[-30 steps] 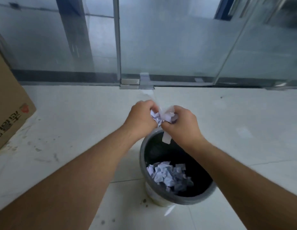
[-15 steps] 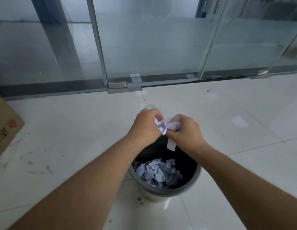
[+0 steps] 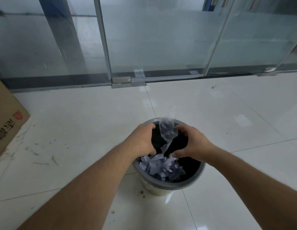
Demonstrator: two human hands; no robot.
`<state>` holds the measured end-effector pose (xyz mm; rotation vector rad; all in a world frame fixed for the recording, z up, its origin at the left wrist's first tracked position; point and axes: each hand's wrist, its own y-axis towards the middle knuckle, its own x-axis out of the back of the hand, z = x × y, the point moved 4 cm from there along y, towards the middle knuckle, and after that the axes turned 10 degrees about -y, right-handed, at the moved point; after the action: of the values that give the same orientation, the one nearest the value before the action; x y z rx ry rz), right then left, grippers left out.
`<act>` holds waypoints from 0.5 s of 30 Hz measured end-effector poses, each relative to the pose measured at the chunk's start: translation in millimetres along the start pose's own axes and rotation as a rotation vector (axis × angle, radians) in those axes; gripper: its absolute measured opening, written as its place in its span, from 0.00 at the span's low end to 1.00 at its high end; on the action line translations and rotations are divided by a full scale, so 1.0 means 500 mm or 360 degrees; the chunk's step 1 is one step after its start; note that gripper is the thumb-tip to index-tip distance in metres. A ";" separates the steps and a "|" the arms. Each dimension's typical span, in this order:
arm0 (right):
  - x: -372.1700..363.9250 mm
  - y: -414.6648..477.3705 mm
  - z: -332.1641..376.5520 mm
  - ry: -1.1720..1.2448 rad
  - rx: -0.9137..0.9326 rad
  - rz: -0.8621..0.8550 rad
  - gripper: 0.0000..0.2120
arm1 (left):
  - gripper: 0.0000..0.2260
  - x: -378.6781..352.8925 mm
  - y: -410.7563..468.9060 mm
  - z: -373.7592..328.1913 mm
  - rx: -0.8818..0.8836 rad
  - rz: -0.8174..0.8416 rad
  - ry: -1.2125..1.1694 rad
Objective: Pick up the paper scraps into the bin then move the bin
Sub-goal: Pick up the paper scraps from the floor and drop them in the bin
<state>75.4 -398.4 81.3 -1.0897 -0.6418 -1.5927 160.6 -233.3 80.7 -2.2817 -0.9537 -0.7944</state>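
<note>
A round grey bin (image 3: 196, 175) with a dark inside stands on the white tiled floor in front of me. A heap of white paper scraps (image 3: 161, 166) lies in its bottom. Both my hands hover over its opening, fingers spread. My left hand (image 3: 142, 140) is over the left rim and my right hand (image 3: 192, 141) over the right side. Between them a blurred bunch of falling scraps (image 3: 167, 131) drops into the bin, touching neither hand.
A cardboard box (image 3: 6, 120) with red print stands at the left edge. Glass doors with a metal frame (image 3: 103, 39) close off the far side. Dirt specks (image 3: 142, 192) lie on the tiles beside the bin.
My hands were pressed together on a wad of paper scraps above the bin. They have parted and lowered over the opening, and the scraps are falling in.
</note>
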 end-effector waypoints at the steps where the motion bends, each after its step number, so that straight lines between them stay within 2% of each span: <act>1: 0.001 0.001 -0.001 0.0019 0.0006 -0.0014 0.45 | 0.41 0.007 0.000 0.006 -0.0005 -0.0040 -0.0011; 5: -0.004 0.001 -0.012 0.0127 -0.0021 0.0011 0.34 | 0.31 0.029 -0.002 0.029 -0.0016 -0.0248 -0.0084; 7: 0.002 0.003 -0.019 0.0014 -0.0030 -0.0111 0.29 | 0.28 0.040 -0.005 0.040 -0.0015 -0.0389 -0.0087; 9: 0.017 0.005 -0.035 -0.0100 -0.0144 -0.0339 0.30 | 0.29 0.045 -0.008 0.056 0.0031 -0.0479 -0.0093; 12: 0.030 -0.001 -0.065 -0.0192 -0.0401 -0.0589 0.34 | 0.32 0.036 -0.012 0.089 0.0153 -0.0445 -0.0068; 15: 0.005 -0.011 -0.104 -0.0302 -0.0553 -0.0413 0.38 | 0.32 0.011 -0.016 0.122 0.0269 -0.0285 -0.0137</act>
<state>53.1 -441.1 61.3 -1.4748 -0.6677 -1.8865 176.5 -185.4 44.9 -2.1200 -1.2303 -0.6649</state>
